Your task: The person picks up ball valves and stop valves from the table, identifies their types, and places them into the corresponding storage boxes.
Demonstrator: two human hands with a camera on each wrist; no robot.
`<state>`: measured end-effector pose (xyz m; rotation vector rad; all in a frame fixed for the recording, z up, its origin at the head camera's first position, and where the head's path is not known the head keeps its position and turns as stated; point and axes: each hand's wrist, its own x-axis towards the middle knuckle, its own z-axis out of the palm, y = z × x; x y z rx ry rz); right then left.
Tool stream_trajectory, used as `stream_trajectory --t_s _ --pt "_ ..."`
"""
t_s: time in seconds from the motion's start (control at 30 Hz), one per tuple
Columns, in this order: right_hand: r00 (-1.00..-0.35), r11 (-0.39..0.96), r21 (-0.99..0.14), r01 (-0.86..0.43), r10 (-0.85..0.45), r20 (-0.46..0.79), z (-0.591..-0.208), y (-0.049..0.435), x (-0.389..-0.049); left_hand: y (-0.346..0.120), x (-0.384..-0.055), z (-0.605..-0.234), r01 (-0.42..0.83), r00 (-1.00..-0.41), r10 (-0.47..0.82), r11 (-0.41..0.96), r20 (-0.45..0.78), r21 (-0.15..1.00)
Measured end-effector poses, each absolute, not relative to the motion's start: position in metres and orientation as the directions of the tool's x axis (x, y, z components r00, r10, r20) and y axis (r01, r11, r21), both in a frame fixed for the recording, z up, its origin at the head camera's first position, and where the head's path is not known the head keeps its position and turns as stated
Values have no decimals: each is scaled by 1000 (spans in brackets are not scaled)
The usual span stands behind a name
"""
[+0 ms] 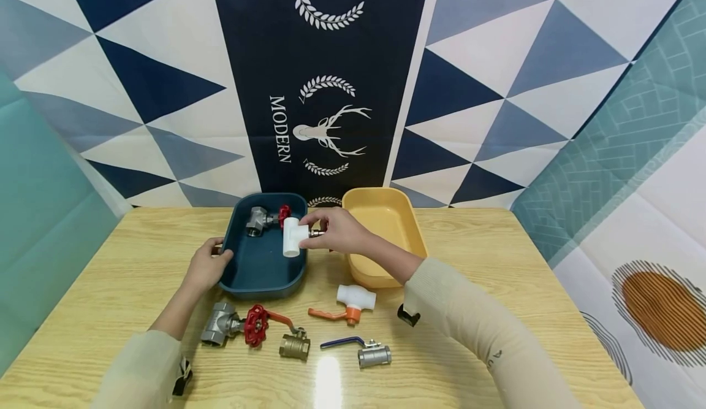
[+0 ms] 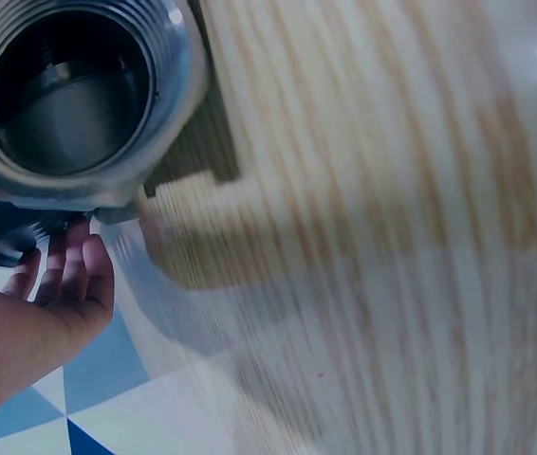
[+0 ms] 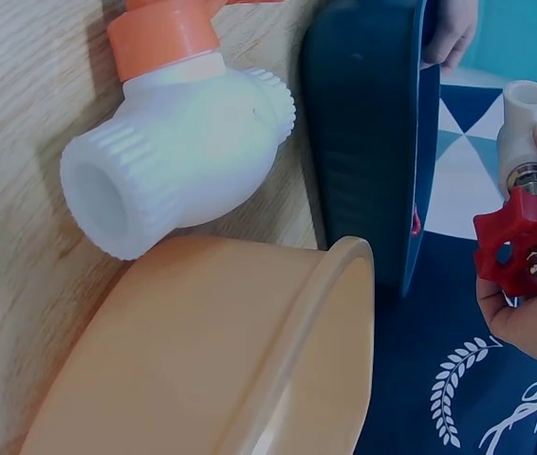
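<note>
My right hand (image 1: 341, 231) holds a white plastic gate valve (image 1: 292, 238) over the right side of the dark blue bin (image 1: 259, 289). The valve's red handwheel (image 3: 525, 237) shows beside the fingers in the right wrist view; the hand mostly hides it in the head view. My left hand (image 1: 207, 267) grips the bin's left rim, thumb on the inner side. Inside the bin, at the back, lies a metal gate valve (image 1: 257, 221) with a red wheel.
Right of the blue bin stands a yellow bin (image 1: 386, 210). In front lie a large red-wheeled gate valve (image 1: 220, 324), a brass ball valve (image 1: 295, 346), a blue-levered steel ball valve (image 1: 375, 355) and a white ball valve (image 1: 355, 297) with orange lever. A patterned cloth hangs behind.
</note>
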<state>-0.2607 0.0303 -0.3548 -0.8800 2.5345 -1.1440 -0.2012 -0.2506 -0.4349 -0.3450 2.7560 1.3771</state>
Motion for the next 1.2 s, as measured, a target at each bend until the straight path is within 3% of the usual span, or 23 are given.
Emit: stream_trajectory --t_s 1.2 --pt "-803 535 -711 -456 -593 69 -367 7 -275 -249 -201 -432 -224 -972 -185 565 -143 794"
